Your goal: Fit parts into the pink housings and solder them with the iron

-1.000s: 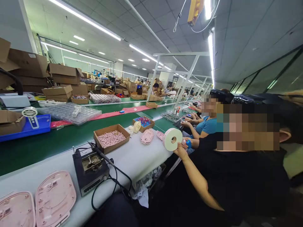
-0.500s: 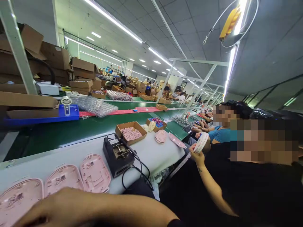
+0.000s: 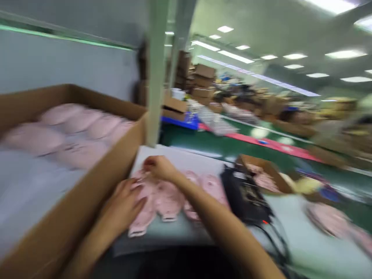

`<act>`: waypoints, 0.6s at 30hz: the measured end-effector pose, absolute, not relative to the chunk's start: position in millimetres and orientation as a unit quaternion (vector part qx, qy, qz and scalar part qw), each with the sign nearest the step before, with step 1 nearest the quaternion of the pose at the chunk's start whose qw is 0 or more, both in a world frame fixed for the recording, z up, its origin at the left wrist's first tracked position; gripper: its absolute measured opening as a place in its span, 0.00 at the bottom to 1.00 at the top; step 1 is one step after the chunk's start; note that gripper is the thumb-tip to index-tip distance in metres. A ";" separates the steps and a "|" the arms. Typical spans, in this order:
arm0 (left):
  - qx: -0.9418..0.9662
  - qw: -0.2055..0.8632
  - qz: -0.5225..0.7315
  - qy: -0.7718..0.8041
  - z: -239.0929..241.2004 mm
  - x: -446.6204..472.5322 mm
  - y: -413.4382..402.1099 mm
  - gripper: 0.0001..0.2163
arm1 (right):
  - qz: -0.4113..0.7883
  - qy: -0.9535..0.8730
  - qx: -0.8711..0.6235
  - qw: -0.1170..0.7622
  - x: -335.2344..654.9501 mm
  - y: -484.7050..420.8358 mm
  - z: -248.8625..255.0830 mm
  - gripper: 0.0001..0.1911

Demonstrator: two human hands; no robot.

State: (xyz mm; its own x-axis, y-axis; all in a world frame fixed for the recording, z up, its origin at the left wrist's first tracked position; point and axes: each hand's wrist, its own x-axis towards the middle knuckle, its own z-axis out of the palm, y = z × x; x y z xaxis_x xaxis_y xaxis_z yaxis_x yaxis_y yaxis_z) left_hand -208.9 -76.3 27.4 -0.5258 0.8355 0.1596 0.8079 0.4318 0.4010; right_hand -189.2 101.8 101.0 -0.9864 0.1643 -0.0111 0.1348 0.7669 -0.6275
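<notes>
Pink moulded plastic shells (image 3: 167,201) lie overlapping on a white bench top (image 3: 177,161); frame blurred. Cardboard carton (image 3: 87,201), just left of them, holds more pink shells (image 3: 72,124) in rows. Black soldering station (image 3: 244,197) stands to the right. Left hand (image 3: 124,205) and right hand (image 3: 158,168) are on the shells, slightly apart; grip cannot be told. Shells judged light, stiff, thin-walled: best taken by the rim.
</notes>
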 end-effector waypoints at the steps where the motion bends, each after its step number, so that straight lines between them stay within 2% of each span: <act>1: 0.470 0.035 0.190 0.861 27.6 -213.9 -88.9 0.13 | 0.343 -0.937 -0.070 0.018 -196.2 104.1 89.4 0.07; 5: 0.430 0.056 0.162 0.886 33.6 -216.3 -105.1 0.14 | 0.349 -0.936 -0.049 0.005 -213.6 99.3 56.6 0.07; 12: 0.425 0.053 0.179 0.886 38.4 -203.9 -103.2 0.14 | 0.256 -0.961 -0.095 -0.039 -190.3 78.8 58.7 0.10; 18: 0.399 0.045 0.156 0.902 38.7 -210.4 -105.4 0.20 | 0.187 -0.978 -0.076 -0.054 -198.2 63.7 55.8 0.12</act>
